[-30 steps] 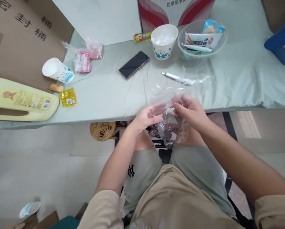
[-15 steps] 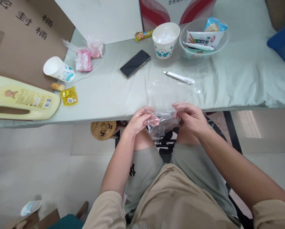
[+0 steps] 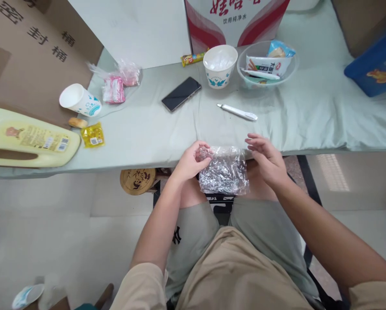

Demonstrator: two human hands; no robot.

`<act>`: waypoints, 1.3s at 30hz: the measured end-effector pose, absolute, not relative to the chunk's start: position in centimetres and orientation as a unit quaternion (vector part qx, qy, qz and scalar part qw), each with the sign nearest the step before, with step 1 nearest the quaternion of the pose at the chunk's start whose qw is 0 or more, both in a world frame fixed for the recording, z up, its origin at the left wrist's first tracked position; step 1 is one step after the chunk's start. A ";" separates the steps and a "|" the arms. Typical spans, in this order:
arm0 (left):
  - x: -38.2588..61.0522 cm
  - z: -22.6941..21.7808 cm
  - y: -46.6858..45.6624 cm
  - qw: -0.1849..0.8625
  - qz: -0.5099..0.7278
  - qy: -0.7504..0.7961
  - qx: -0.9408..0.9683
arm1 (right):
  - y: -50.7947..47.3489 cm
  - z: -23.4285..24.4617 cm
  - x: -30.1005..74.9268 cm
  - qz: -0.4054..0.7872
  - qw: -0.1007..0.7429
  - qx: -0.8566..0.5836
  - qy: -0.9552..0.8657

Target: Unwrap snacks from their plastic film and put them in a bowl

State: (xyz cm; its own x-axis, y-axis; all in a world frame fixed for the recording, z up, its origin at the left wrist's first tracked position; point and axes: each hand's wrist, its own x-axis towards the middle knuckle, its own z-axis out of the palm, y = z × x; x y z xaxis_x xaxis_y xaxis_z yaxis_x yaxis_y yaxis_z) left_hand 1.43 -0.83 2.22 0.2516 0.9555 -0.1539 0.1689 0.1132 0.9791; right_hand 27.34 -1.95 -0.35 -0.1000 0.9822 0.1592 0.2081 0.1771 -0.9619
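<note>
A crinkled clear plastic bag (image 3: 224, 172) hangs over the table's front edge, above my lap. My left hand (image 3: 194, 160) pinches its upper left corner between thumb and fingers. Just off the bag's right side, my right hand (image 3: 266, 158) is held with its fingers apart and nothing in them. Beyond the bag on the cloth lies a white pen-like cutter (image 3: 238, 112). A dark phone (image 3: 181, 94) rests farther back to the left.
A paper cup (image 3: 220, 69) with clear plastic inside stands by a clear bowl (image 3: 294, 64) of snack packets. Leftward are a tipped paper cup (image 3: 79, 100), a yellow packet (image 3: 93, 135), pink packets (image 3: 113, 90) and a pale yellow jug (image 3: 31, 137). Boxes line the back.
The plastic, earlier spread onto the table and held by both hands, now hangs as a smaller rectangle from my left hand. My right hand has let go and moved slightly right.
</note>
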 end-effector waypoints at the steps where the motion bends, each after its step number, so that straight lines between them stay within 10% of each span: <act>1: 1.6 2.5 -1.0 0.558 0.357 0.484 0.572 | -1.7 0.0 27.4 0.432 0.462 -0.480 -0.608; 8: 2.7 4.8 -2.4 0.643 0.407 0.402 0.509 | -1.2 3.4 26.2 0.480 0.298 -0.465 -0.681; 17: 2.8 1.7 -2.8 0.683 0.380 0.524 0.338 | -1.7 2.2 25.1 0.664 0.443 -0.476 -0.368; 33: 2.3 1.3 -3.0 0.640 0.361 0.537 0.416 | -2.8 2.4 24.5 0.663 0.294 -0.492 -0.481; 39: 1.6 2.0 -3.3 0.714 0.371 0.469 0.365 | -3.4 2.0 25.0 0.705 0.376 -0.468 -0.378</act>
State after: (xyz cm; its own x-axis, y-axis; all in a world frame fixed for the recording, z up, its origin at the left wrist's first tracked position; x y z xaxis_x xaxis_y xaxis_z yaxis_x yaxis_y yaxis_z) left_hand 1.59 -3.27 2.02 0.2855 0.8716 -0.3985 -0.1861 0.4583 0.8691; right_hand 24.98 -3.43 1.99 -0.2791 0.8839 -0.3752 -0.1773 -0.4314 -0.8846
